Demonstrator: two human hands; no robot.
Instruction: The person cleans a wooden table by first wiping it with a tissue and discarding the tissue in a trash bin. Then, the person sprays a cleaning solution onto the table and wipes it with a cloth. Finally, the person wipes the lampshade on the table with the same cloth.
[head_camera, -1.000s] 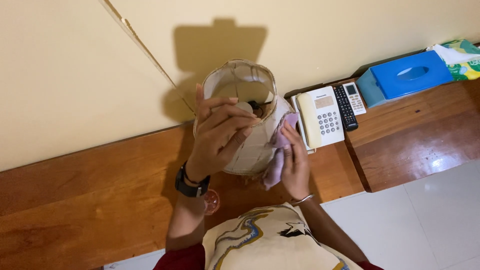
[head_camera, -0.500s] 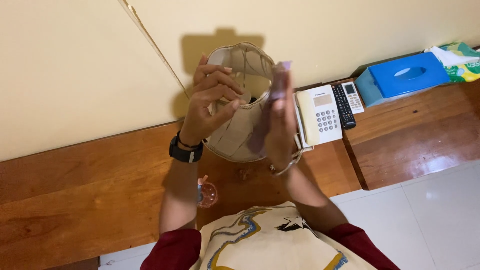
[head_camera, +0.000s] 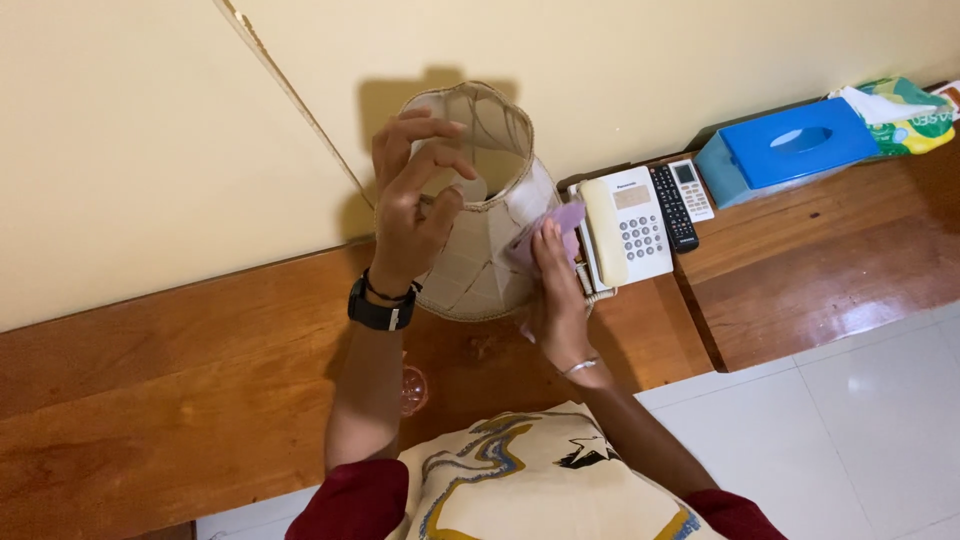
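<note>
Left hand (head_camera: 412, 205) grips the lampshade (head_camera: 480, 215) rim while right hand (head_camera: 556, 290) presses a purple cloth (head_camera: 548, 228) against its side, mid-wipe; steady turning seems needed.

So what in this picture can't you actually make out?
Head view, the only one:
- Lamp base: hidden under the lampshade.
- Purple cloth: mostly covered by the right hand.
- Small glass thing on the wooden shelf: partly behind the left forearm, too small to identify.
- Green packet beside the blue tissue box: cut off by the right edge.
</note>
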